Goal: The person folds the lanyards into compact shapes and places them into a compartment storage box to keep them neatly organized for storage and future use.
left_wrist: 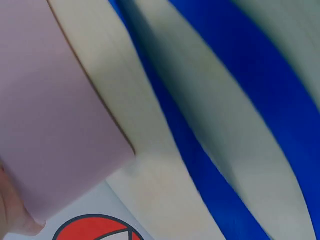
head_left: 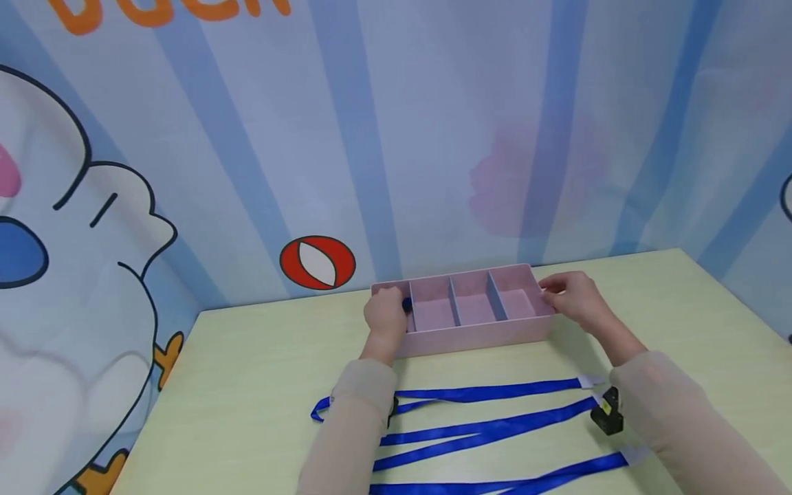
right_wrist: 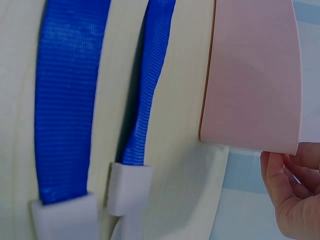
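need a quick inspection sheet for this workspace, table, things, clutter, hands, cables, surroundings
surface: pale wood-look table
job's things: pink box with four compartments, near the table's back edge; dark item in its leftmost compartment, too small to identify
clutter: several blue straps with white clips, lying on the person's side of the box
grippers: left hand grips the box's left end, right hand its right end
cables: nothing seen
surroundings: blue striped backdrop with cartoon prints
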A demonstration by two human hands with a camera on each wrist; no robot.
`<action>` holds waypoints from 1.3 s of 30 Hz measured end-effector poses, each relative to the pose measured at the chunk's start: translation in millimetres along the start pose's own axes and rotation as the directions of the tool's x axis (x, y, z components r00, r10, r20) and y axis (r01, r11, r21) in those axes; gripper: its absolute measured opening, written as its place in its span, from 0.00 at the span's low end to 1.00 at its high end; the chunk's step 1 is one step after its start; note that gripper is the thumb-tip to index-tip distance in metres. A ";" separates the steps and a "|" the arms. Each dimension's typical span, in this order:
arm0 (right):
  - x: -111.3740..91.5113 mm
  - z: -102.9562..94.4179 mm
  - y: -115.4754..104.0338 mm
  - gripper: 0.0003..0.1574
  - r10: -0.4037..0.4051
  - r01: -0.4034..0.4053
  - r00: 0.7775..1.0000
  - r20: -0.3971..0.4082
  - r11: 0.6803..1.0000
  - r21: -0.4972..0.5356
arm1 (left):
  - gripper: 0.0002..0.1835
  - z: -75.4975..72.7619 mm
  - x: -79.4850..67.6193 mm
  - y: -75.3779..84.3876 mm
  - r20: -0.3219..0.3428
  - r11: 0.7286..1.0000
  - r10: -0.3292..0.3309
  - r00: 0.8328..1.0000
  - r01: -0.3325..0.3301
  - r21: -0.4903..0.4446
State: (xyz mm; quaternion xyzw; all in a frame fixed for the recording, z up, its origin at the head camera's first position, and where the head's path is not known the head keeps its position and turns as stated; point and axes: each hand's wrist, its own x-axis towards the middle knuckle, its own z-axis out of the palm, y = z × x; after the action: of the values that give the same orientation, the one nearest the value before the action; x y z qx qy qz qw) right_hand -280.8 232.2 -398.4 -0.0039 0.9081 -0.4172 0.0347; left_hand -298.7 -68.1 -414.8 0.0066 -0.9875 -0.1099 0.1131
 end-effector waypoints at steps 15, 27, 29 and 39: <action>-1.0 -2.7 -3.2 0.21 -0.007 0.007 1.000 -0.007 1.000 0.018 | 0.07 3.0 9.0 7.4 0.201 0.975 0.005 0.980 -0.049 0.215; -3.1 -3.5 0.9 0.24 0.038 -0.041 0.999 0.032 0.993 0.108 | 0.09 -5.5 10.1 7.1 0.206 0.983 0.029 0.978 -0.065 0.171; -3.4 -4.2 1.2 0.25 0.037 -0.040 0.999 0.037 0.994 0.105 | 0.08 -11.3 10.0 5.9 0.192 0.986 0.050 0.980 -0.079 0.147; -12.2 -16.7 1.3 0.38 0.003 -0.004 0.996 0.084 1.000 0.006 | 0.09 -60.9 4.6 -24.7 -0.036 0.945 0.225 0.974 -0.227 -0.235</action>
State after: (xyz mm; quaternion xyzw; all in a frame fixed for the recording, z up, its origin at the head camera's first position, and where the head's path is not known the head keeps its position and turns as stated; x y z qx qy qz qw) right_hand -269.7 246.1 -387.8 -0.0197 0.9045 -0.4197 0.0739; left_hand -289.8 -105.5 -361.3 -0.1195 -0.9610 -0.2134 0.1291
